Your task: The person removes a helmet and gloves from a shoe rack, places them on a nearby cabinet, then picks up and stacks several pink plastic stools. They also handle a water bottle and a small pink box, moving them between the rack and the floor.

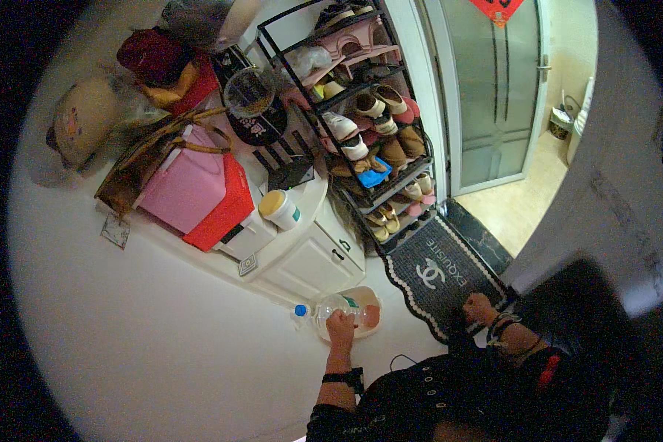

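Note:
My left hand [341,327], fingers curled into a fist, overlaps a clear plastic jug [331,308] in the view. Nothing shows inside the fist, and whether it touches the jug cannot be told. The jug appears to lie in or against a pale round tub [373,326] on the floor beside the cabinet. Left of it is a small clear bottle with a blue cap [300,310]. My right hand [478,308] is also closed, with nothing visible in it. Behind it in the view lies a dark doormat [420,276] with a white scalloped border and writing.
A white cabinet [298,259] carries a yellow-lidded jar [279,210], a router [290,172] and a pink-and-red bag [188,193]. Beside it stands a black shoe rack [389,196] with several shoes. A frosted glass door [483,99] stands ajar past a dark stone threshold [478,235].

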The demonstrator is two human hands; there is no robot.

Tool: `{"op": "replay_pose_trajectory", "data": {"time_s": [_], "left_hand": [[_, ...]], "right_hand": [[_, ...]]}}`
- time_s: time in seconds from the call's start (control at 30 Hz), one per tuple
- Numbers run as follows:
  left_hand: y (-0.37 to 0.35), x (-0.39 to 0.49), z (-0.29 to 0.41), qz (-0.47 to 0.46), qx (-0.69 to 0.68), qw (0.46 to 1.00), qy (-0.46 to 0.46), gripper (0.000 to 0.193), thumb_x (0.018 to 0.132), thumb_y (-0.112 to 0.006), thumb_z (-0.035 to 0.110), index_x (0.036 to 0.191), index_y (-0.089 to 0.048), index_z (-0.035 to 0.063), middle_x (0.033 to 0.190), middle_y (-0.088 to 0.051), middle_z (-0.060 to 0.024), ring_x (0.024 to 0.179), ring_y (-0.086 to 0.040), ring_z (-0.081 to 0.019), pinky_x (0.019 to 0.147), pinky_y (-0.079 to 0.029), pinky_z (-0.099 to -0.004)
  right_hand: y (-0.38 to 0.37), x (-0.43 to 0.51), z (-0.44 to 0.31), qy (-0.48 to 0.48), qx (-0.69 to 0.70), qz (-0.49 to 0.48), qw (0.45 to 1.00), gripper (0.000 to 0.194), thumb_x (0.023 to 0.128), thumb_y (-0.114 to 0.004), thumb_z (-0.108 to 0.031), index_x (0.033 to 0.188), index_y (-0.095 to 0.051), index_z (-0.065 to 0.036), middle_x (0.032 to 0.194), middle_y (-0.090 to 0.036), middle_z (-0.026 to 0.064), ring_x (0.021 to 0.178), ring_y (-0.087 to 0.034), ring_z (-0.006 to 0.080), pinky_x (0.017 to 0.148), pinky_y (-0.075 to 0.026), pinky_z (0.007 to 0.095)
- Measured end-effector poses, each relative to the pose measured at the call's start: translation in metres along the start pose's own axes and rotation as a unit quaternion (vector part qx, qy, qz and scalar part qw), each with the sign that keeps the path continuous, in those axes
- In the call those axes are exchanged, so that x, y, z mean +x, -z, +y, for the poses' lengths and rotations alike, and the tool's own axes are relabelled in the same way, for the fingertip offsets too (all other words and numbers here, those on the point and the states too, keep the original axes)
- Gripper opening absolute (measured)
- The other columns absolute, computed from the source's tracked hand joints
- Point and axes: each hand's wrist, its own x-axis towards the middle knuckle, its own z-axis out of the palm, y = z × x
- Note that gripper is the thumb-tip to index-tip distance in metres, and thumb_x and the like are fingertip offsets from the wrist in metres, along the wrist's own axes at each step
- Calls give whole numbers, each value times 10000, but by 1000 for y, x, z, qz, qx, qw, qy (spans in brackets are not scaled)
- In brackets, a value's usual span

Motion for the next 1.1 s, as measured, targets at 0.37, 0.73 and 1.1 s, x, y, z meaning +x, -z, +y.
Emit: {"op": "replay_pose_trajectory", "data": {"time_s": [0.37, 0.73, 1.1], "left_hand": [[-90, 202, 254, 89, 173, 899, -393, 151, 813, -626, 124, 775, -531, 13, 748, -554, -140, 727, -563, -271, 681, -466, -374], [-113, 407, 479, 200, 500, 723, -433, 487, 775, -645, 219, 1160, -485, -33, 1223, -462, -216, 1118, -469, -399, 921, -420, -464], [-133, 471, 512, 217, 631, 686, -292, 460, 861, -578, 273, 1215, -467, 0, 1035, -642, -185, 973, -637, -336, 803, -510, -436]], "right_hand": [[120, 183, 1, -17, -16, 35, 999, 249, 751, -614, -235, 685, -577, 2, 611, -556, 197, 609, -564, 390, 541, -439, 464], [118, 138, 72, -98, -16, 144, 985, 226, 718, -645, -158, 680, -568, 51, 619, -553, 224, 585, -578, 317, 532, -441, 415], [98, 172, 92, -210, 80, 162, 961, 102, 781, -632, -100, 814, -628, -4, 637, -604, 91, 548, -565, 185, 480, -432, 318]]}}
